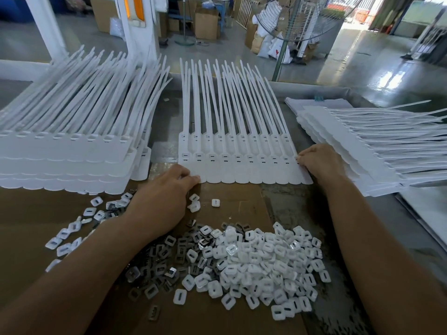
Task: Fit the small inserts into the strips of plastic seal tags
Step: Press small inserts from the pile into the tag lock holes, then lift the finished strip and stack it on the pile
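Observation:
A white strip of joined seal tags (pixel 242 165) lies flat in the middle of the table, tails pointing away from me. My left hand (pixel 162 197) pinches its near left corner. At the strip's right edge my right hand (pixel 321 163) holds it with curled fingers beside the last tag's slot. A heap of small white and metal inserts (pixel 254 262) lies on brown cardboard (pixel 232 197) just in front of the strip. More inserts (pixel 72 233) are scattered to the left, partly hidden under my left forearm.
A tall stack of tag strips (pixel 67 155) fills the left side of the table. Another stack (pixel 377 151) lies at the right, tails pointing right. Beyond the table's far edge are a floor fan (pixel 290 20), cardboard boxes (pixel 205 22) and sacks.

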`<state>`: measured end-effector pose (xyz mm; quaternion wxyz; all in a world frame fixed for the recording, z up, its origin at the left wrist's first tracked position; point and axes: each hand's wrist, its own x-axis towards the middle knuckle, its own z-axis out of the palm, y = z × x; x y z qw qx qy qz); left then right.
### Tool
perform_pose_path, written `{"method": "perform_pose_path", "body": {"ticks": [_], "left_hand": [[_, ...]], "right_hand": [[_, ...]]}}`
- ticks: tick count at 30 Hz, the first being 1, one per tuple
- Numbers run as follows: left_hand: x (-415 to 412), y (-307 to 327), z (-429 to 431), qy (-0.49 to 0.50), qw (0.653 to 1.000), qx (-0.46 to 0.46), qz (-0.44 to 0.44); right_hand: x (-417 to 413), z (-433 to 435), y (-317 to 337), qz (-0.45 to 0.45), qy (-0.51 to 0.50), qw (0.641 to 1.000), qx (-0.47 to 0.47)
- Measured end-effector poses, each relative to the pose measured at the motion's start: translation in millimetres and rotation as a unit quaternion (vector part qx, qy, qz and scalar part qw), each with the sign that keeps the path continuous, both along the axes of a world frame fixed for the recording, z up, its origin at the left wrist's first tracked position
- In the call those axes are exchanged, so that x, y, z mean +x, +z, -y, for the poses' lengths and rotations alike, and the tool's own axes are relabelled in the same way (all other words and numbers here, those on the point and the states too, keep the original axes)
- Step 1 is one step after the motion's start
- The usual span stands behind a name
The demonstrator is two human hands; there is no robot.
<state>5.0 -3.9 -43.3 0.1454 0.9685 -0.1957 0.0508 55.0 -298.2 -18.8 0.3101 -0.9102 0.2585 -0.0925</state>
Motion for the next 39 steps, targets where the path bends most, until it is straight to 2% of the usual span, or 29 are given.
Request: {"method": "perform_pose_path", "body": {"ticks": [3, 6, 12, 15, 18, 21, 24, 27, 29, 32, 36, 39], "left_hand": [[0.3, -0.2, 0.3, 0.002, 1.000, 0.008, -0.001], [2.2, -1.1, 0.4, 0.005, 1.000, -0.001, 0.000], [2.7, -1.4, 2.6, 0.049, 0.999, -0.022, 0.003], [1.5, 2.0, 2.0, 0.088, 0.993, -0.071, -0.013], [0.4, 6.2, 2.3, 0.071, 0.993, -0.094, -0.019], [0.7, 10.6, 0.7, 0.083, 0.984, -0.157, -0.012], [2.4, 14.6, -3.4, 0.119, 0.957, -0.266, 0.006], [5.7, 16.0, -3.6, 0.146, 0.913, -0.375, -0.065], [5.2, 16.3, -1.7, 0.153, 0.896, -0.408, -0.088], [1.5, 17.7, 0.3, 0.137, 0.901, -0.410, -0.047], [-1.6, 20.6, 2.1, 0.117, 0.929, -0.350, 0.034], [0.4, 22.3, 2.3, 0.119, 0.927, -0.351, 0.050]], "right_hand": [[-3.8, -1.8, -9.6, 0.020, 0.025, 0.996, -0.089], [-9.5, -1.2, -3.7, 0.008, 0.059, 0.992, -0.109], [-20.5, 8.4, 8.2, -0.062, 0.098, 0.993, -0.033], [-22.1, 12.6, 7.1, -0.081, 0.105, 0.991, 0.009], [-21.9, 11.1, 8.1, -0.082, 0.108, 0.990, 0.040], [-20.4, 12.6, 9.1, -0.086, 0.103, 0.989, 0.065], [-20.0, 12.9, 10.7, -0.085, 0.113, 0.987, 0.075], [-23.2, 14.0, 10.6, -0.076, 0.117, 0.986, 0.093], [-25.3, 14.4, 11.3, -0.067, 0.117, 0.985, 0.111], [-24.7, 13.3, 14.5, -0.046, 0.117, 0.985, 0.117], [-24.1, 10.8, 14.8, -0.006, 0.110, 0.985, 0.129], [-24.0, 9.6, 13.1, 0.024, 0.110, 0.982, 0.149]]}}
